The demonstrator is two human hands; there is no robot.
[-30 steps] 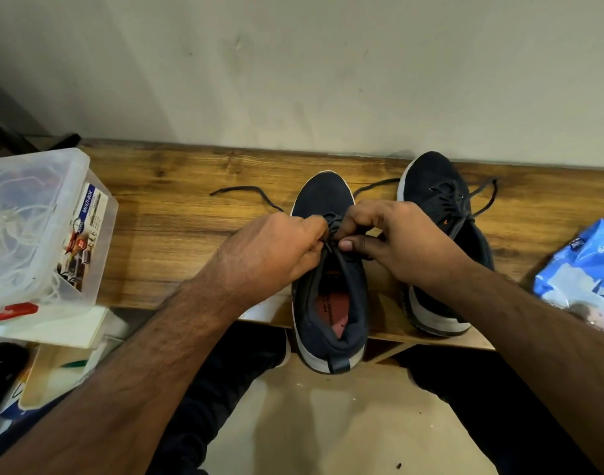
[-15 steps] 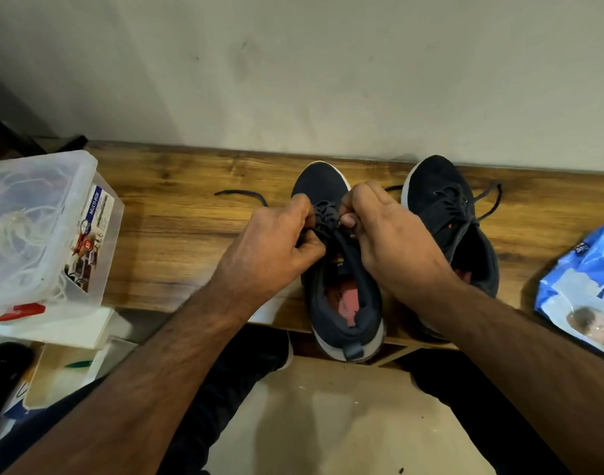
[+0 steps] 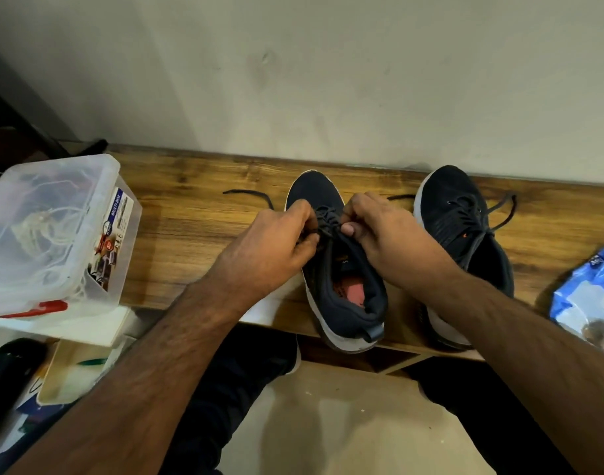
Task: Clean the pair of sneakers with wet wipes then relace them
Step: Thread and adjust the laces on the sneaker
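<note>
Near sneaker (image 3: 341,269): dark navy knit upper, white sole, reddish insole showing; it lies on the wooden bench (image 3: 190,228), toe to the wall, heel over the front edge. Its lace (image 3: 326,219) is bunched at the upper eyelets. Left hand (image 3: 269,255): fingers curled, thumb and fingertips pinching the lace on the left side. Right hand (image 3: 386,231): fingers curled tight, pinching the lace on the right side. One loose lace end (image 3: 249,195) trails left across the bench. Second sneaker (image 3: 465,228): just beside on the right, same colour, laced. Blue wipes pack (image 3: 588,296) at the right edge. Clear plastic box (image 3: 53,231) well apart at the left end.
</note>
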